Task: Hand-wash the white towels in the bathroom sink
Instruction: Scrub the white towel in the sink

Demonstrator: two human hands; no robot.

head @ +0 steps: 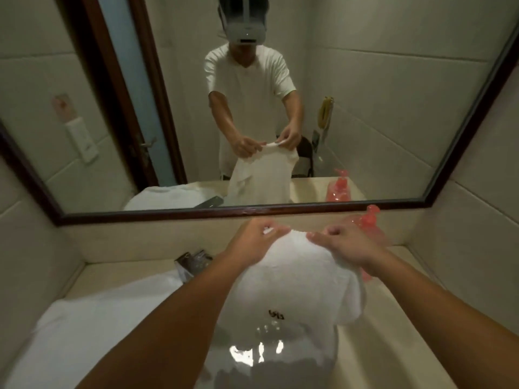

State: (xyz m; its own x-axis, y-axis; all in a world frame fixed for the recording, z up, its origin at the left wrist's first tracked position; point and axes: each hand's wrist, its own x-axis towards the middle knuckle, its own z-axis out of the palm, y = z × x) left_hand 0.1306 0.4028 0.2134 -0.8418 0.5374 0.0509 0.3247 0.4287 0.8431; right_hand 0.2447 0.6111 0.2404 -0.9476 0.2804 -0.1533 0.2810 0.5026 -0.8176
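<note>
I hold a wet white towel up above the sink, which holds water. My left hand pinches the towel's top edge on the left. My right hand grips the same edge on the right. The towel hangs down between my hands with its lower end over the water. A second white towel lies flat on the counter to the left of the sink.
A chrome tap stands behind the sink, left of the towel. A pink plastic bag sits on the counter at the back right. A dark-framed mirror covers the wall ahead. Tiled walls close in on both sides.
</note>
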